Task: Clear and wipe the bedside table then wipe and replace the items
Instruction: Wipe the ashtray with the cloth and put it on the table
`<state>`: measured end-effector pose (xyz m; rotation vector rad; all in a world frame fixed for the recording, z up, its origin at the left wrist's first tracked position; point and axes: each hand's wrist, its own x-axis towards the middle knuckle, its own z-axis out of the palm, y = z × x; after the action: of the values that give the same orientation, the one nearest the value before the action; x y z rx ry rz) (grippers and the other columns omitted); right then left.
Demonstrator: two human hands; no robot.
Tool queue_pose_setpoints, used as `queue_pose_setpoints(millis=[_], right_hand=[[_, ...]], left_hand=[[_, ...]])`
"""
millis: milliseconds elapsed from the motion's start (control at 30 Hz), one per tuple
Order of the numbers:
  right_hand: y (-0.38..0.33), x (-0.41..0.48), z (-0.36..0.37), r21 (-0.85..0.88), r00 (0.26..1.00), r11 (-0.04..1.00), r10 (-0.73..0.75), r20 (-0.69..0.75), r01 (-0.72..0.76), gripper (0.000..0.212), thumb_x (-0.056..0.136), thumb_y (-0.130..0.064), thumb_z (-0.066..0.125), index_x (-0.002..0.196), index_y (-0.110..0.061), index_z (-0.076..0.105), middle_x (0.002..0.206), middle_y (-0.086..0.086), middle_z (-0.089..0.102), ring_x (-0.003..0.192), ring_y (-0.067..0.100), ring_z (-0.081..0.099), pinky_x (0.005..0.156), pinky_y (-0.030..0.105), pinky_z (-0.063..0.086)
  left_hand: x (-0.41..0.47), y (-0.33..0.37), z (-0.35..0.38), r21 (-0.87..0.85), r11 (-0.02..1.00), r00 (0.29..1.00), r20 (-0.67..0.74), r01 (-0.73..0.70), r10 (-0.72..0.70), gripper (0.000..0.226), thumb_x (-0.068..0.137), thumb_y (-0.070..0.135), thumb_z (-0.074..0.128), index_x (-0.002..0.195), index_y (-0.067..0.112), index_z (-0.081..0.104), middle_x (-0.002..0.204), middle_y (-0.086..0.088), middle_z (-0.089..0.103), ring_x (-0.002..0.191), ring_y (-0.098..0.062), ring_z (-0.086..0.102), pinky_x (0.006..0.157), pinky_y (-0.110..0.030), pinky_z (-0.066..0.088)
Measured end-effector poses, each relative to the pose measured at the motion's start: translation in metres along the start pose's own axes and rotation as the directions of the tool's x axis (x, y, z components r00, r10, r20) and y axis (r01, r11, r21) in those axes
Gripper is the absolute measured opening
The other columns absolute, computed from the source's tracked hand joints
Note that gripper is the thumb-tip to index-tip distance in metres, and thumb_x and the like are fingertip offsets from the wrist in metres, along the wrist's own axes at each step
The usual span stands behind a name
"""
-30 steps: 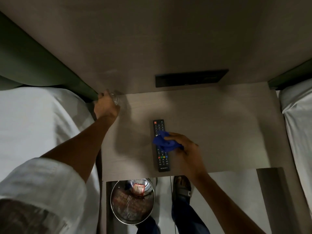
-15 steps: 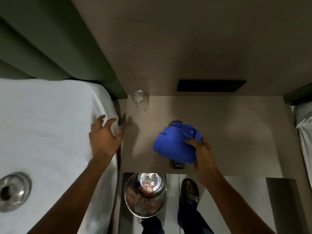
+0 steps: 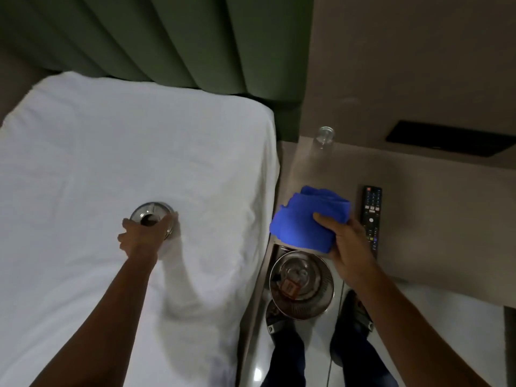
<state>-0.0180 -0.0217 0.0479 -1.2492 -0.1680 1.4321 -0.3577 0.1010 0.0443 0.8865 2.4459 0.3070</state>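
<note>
- Gripping the rim of a metal dish point(image 3: 153, 216) that sits on the white bed point(image 3: 97, 152), the left hand point(image 3: 138, 239) curls its fingers round it.
- Right hand point(image 3: 350, 248) clutches a bunched blue cloth point(image 3: 305, 219) over the bedside table point(image 3: 435, 208), at its front left edge.
- Remote control point(image 3: 371, 216) lies flat on the table, just beside that hand.
- Clear glass point(image 3: 324, 141) stands at the table's back left corner.

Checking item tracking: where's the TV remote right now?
Head view, right side: the remote lies flat on the bedside table, just right of the right hand gripping the blue cloth, with the glass farther back to its left.
</note>
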Motion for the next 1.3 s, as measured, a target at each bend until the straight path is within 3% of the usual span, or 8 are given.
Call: queue_pose_setpoints(millis=[167, 267, 400, 500, 600, 867, 1000, 1300], right_hand=[[0.013, -0.01, 0.024, -0.142, 1.0, 0.99, -0.016, -0.002, 0.016, 0.035, 0.085, -0.007, 0.064, 0.119, -0.015, 0.062, 0.114, 0.008, 0.07, 0.102, 0.023, 0.068, 0.084, 0.04, 0.056], [0.012, -0.014, 0.044, -0.367, 0.993, 0.927, -0.107, -0.047, 0.082, 0.025, 0.09, -0.009, 0.056, 0.113, -0.018, 0.059, 0.105, -0.002, 0.069, 0.089, 0.01, 0.067, 0.073, 0.022, 0.053], [0.006, -0.024, 0.071, -0.614, 0.938, 0.716, -0.317, 0.139, 0.332, 0.015, 0.094, -0.015, 0.051, 0.108, -0.012, 0.046, 0.096, -0.005, 0.059, 0.076, -0.013, 0.058, 0.065, 0.004, 0.043], [0.008, -0.031, 0.083, -0.745, 0.907, 0.534, -0.35, 0.236, 0.4, 0.04, 0.093, -0.024, 0.045, 0.132, -0.015, 0.042, 0.125, 0.003, 0.058, 0.11, 0.007, 0.059, 0.092, 0.023, 0.049], [0.008, -0.032, 0.077, -0.909, 0.906, 0.227, -0.33, 0.266, 0.35, 0.056, 0.093, -0.028, 0.037, 0.148, -0.023, 0.025, 0.158, 0.003, 0.023, 0.147, 0.025, 0.013, 0.116, 0.055, 0.02], [-0.006, -0.041, 0.049, -0.859, 0.816, 0.088, -0.373, 0.441, 0.504, 0.057, 0.074, -0.027, 0.032, 0.126, -0.023, 0.054, 0.144, -0.006, 0.048, 0.143, 0.015, 0.022, 0.115, 0.051, 0.003], [-0.015, -0.044, 0.017, -0.884, 0.781, -0.138, -0.422, 0.46, 0.447, 0.053, 0.074, -0.026, 0.039, 0.125, -0.027, 0.051, 0.144, -0.007, 0.047, 0.143, 0.02, 0.023, 0.111, 0.06, 0.016], [-0.038, -0.02, -0.029, -0.954, 0.85, 0.059, -0.472, 0.234, 0.295, 0.063, 0.074, -0.023, 0.051, 0.136, -0.024, 0.041, 0.151, 0.005, 0.039, 0.143, 0.028, 0.019, 0.104, 0.07, 0.026]], left_hand=[[0.004, -0.011, 0.011, -0.434, 0.901, 0.987, 0.143, -0.004, 0.073, 0.095, 0.048, 0.051, 0.091, 0.126, 0.013, 0.052, 0.125, -0.018, 0.061, 0.106, -0.035, 0.065, 0.077, -0.043, 0.06], [-0.029, -0.007, 0.017, -0.579, 0.816, 0.957, 0.232, -0.007, 0.173, 0.058, 0.076, 0.035, 0.079, 0.123, 0.008, 0.056, 0.118, -0.019, 0.066, 0.092, -0.03, 0.069, 0.053, -0.031, 0.058], [-0.112, 0.012, 0.027, -0.64, 0.768, 0.856, 0.414, 0.033, 0.308, 0.037, 0.09, 0.029, 0.065, 0.122, 0.011, 0.06, 0.101, -0.005, 0.068, 0.086, -0.02, 0.067, 0.077, -0.044, 0.058], [-0.157, 0.024, 0.035, -0.643, 0.761, 0.762, 0.536, 0.09, 0.363, 0.031, 0.093, 0.031, 0.06, 0.121, 0.018, 0.064, 0.108, -0.006, 0.074, 0.097, -0.024, 0.072, 0.078, -0.041, 0.061], [-0.182, 0.036, 0.044, -0.649, 0.732, 0.651, 0.65, 0.208, 0.391, 0.029, 0.1, 0.03, 0.049, 0.12, 0.018, 0.067, 0.11, -0.01, 0.074, 0.101, -0.025, 0.072, 0.08, -0.039, 0.059], [-0.203, 0.06, 0.08, -0.629, 0.689, 0.605, 0.719, 0.359, 0.341, 0.032, 0.103, 0.015, 0.029, 0.102, 0.014, 0.061, 0.076, 0.005, 0.069, 0.06, -0.004, 0.067, 0.053, -0.018, 0.056], [-0.21, 0.082, 0.085, -0.718, 0.578, 0.652, 0.657, 0.387, 0.38, 0.035, 0.101, 0.03, 0.045, 0.128, 0.014, 0.061, 0.107, -0.011, 0.07, 0.094, -0.022, 0.068, 0.074, -0.033, 0.06], [-0.255, 0.087, 0.109, -0.643, 0.758, 0.578, 0.663, 0.113, 0.476, 0.034, 0.102, 0.02, 0.044, 0.134, 0.026, 0.054, 0.116, -0.004, 0.073, 0.099, -0.022, 0.073, 0.073, -0.035, 0.062]])
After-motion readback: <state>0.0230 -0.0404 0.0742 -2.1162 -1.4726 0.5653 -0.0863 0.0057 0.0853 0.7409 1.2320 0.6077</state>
